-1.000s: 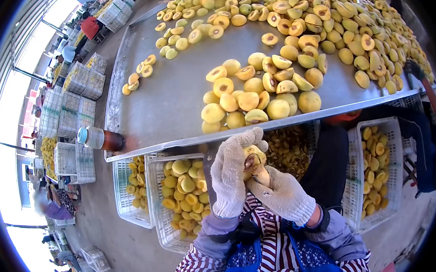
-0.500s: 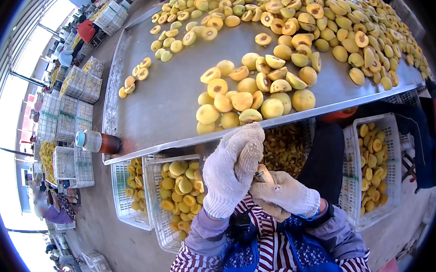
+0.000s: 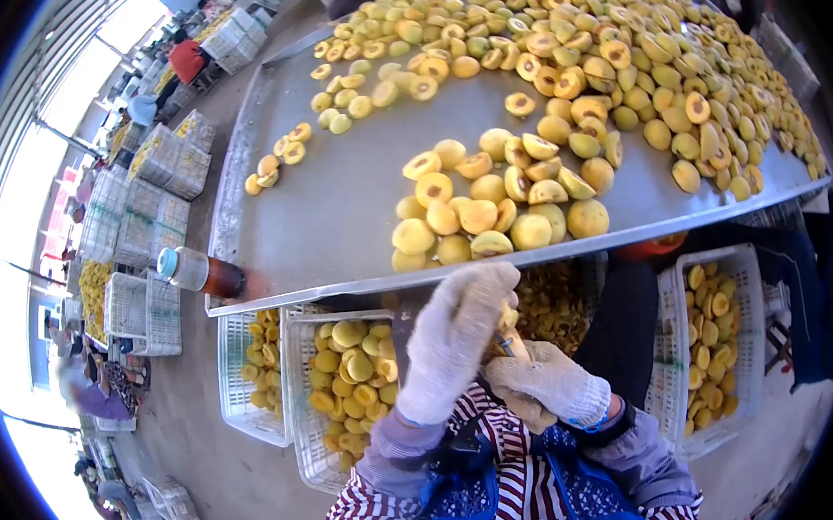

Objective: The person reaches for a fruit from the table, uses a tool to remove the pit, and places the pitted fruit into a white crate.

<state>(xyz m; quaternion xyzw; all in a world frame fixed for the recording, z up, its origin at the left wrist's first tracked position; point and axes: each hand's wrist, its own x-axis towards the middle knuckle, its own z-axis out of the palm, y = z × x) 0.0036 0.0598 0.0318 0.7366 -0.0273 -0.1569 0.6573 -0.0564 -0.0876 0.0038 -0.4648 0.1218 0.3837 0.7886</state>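
My left hand, in a whitish knit glove, is closed around a piece of yellow stone fruit, mostly hidden by the fingers. My right hand, gloved too, grips a small tool with a pale handle. The tool's upper end meets the fruit; its tip is hidden. Both hands are close together in front of my chest, just below the metal table's edge. Beyond them on the table sits a cluster of yellow stone fruit, some halved with reddish-brown hollows.
A large heap of fruit halves covers the table's far side. Below stand white crates of fruit, and a container of brownish pieces. A bottle of dark liquid stands by the left corner. Other people work far left.
My left hand has turned a little and its fingers have straightened, so more of the yellow fruit shows beside the tool. My right hand keeps its grip. The whole view has shifted slightly.
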